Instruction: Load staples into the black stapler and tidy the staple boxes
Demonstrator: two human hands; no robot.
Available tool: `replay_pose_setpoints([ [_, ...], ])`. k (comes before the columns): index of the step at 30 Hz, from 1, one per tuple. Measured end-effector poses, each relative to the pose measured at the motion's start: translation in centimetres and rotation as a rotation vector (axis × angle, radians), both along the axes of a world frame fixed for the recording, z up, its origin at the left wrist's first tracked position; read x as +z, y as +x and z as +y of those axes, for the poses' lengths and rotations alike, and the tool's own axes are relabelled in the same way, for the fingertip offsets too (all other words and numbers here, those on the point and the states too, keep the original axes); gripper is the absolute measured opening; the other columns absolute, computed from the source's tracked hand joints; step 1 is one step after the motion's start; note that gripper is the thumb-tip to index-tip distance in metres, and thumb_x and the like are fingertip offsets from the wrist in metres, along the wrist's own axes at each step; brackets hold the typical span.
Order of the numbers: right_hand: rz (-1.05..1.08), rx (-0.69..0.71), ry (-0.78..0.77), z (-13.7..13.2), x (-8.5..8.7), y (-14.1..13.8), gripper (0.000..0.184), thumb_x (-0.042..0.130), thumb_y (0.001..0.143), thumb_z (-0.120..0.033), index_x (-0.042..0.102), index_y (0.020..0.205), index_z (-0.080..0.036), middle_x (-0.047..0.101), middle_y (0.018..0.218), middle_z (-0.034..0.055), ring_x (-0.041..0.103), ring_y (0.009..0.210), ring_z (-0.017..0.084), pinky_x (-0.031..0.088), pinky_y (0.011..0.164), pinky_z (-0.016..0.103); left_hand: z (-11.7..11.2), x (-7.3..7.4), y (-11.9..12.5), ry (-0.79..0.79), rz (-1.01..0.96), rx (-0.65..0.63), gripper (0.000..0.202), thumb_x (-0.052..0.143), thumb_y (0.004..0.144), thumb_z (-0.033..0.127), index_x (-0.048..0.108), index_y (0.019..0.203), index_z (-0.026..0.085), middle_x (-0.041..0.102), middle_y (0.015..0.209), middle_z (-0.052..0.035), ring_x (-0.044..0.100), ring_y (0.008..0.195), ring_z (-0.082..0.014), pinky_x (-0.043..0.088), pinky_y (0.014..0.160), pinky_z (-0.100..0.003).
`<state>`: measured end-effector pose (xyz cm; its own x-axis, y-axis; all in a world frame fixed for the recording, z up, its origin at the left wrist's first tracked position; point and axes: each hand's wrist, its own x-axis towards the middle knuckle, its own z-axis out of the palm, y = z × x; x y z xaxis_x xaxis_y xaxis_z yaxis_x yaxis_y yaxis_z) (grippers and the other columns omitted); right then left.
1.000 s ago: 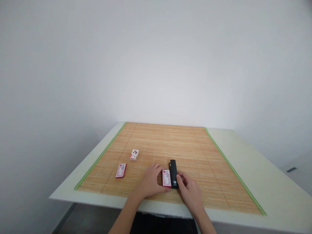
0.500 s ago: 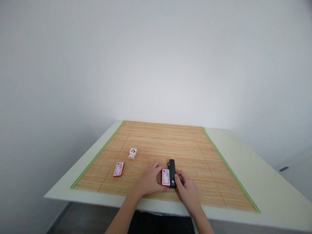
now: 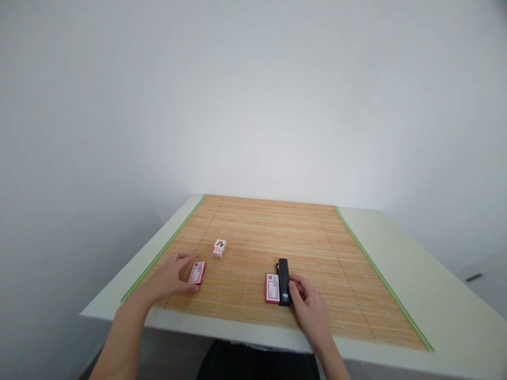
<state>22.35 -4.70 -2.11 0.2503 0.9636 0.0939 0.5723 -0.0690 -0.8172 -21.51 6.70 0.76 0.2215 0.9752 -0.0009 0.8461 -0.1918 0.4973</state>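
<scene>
A black stapler (image 3: 283, 274) lies on the bamboo mat (image 3: 277, 237) near the front edge. A red-and-white staple box (image 3: 272, 288) lies flat against its left side. My right hand (image 3: 308, 301) rests beside the stapler, fingertips touching its near right side, fingers curled. My left hand (image 3: 171, 275) has reached to the left, its fingers spread around a second red-and-white box (image 3: 197, 273), thumb and forefinger at its edges. A third small box (image 3: 218, 248) stands a little farther back.
The mat, edged with green strips (image 3: 380, 277), covers a pale table (image 3: 428, 274) set against a white wall. The table's near edge runs just under my wrists. A dark gap shows below the table front.
My left hand left the box beside the stapler and moved left to the second box. My right hand stayed at the stapler. The camera shifted slightly.
</scene>
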Motion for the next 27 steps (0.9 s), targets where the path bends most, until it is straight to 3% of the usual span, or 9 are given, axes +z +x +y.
replay_pose_setpoints([
  [4, -0.011, 0.000, 0.003, 0.0, 0.0, -0.1, 0.050, 0.042, 0.098, -0.061, 0.073, 0.115, -0.024, 0.074, 0.075, 0.0024, 0.069, 0.069, 0.023, 0.049, 0.066, 0.030, -0.1, -0.1, -0.1, -0.073, -0.024, -0.048, 0.072, 0.082, 0.061, 0.053, 0.069, 0.129, 0.033, 0.062, 0.131, -0.0045, 0.060, 0.120, -0.0331, 0.048, 0.104, -0.041],
  [7, -0.037, 0.007, 0.000, 0.0, 0.0, -0.1, 0.050, 0.043, 0.098, -0.060, 0.073, 0.115, -0.024, 0.075, 0.078, 0.0031, 0.070, 0.071, 0.024, 0.050, 0.068, 0.031, -0.6, 0.9, 2.2, -0.059, -0.033, -0.069, 0.066, 0.078, 0.069, 0.058, 0.069, 0.127, 0.030, 0.064, 0.127, -0.0059, 0.063, 0.111, -0.0317, 0.051, 0.096, -0.041],
  [10, -0.062, 0.002, -0.003, 0.0, -0.1, -0.1, 0.050, 0.042, 0.098, -0.060, 0.073, 0.115, -0.025, 0.076, 0.079, 0.0030, 0.070, 0.072, 0.024, 0.050, 0.069, 0.031, -1.7, 2.1, 7.1, 0.026, -0.113, -0.102, 0.064, 0.075, 0.076, 0.058, 0.065, 0.133, 0.031, 0.063, 0.133, -0.0067, 0.065, 0.105, -0.0289, 0.052, 0.094, -0.042],
  [13, -0.067, 0.002, -0.002, 0.0, -0.1, -0.1, 0.049, 0.042, 0.099, -0.060, 0.073, 0.114, -0.025, 0.075, 0.078, 0.0023, 0.070, 0.072, 0.023, 0.049, 0.069, 0.031, -3.4, 2.9, 13.3, 0.159, -0.225, -0.186, 0.062, 0.076, 0.079, 0.052, 0.063, 0.135, 0.032, 0.059, 0.141, -0.0080, 0.061, 0.119, -0.0305, 0.048, 0.105, -0.045],
  [17, -0.063, 0.006, 0.003, 0.0, 0.1, -0.2, 0.049, 0.042, 0.100, -0.059, 0.073, 0.115, -0.025, 0.076, 0.079, 0.0023, 0.070, 0.071, 0.023, 0.049, 0.068, 0.030, -4.9, 3.0, 19.1, 0.135, -0.287, -0.356, 0.063, 0.082, 0.074, 0.047, 0.064, 0.133, 0.033, 0.062, 0.138, -0.0068, 0.058, 0.127, -0.0313, 0.044, 0.110, -0.045],
  [20, -0.066, 0.014, 0.007, 0.0, 0.0, -0.2, 0.048, 0.041, 0.101, -0.058, 0.073, 0.115, -0.025, 0.075, 0.078, 0.0022, 0.070, 0.071, 0.023, 0.049, 0.069, 0.030, -5.2, 2.7, 20.6, 0.084, -0.268, -0.406, 0.062, 0.086, 0.070, 0.044, 0.067, 0.128, 0.031, 0.066, 0.131, -0.0065, 0.061, 0.120, -0.0314, 0.047, 0.106, -0.045],
  [27, -0.086, 0.040, 0.019, 0.1, -0.5, -0.1, 0.047, 0.041, 0.101, -0.058, 0.072, 0.115, -0.026, 0.077, 0.083, 0.0029, 0.072, 0.076, 0.024, 0.050, 0.070, 0.031, -5.2, 2.3, 21.2, 0.026, -0.315, -0.427, 0.063, 0.085, 0.072, 0.039, 0.064, 0.130, 0.029, 0.068, 0.128, -0.0049, 0.062, 0.117, -0.0281, 0.048, 0.102, -0.040],
])
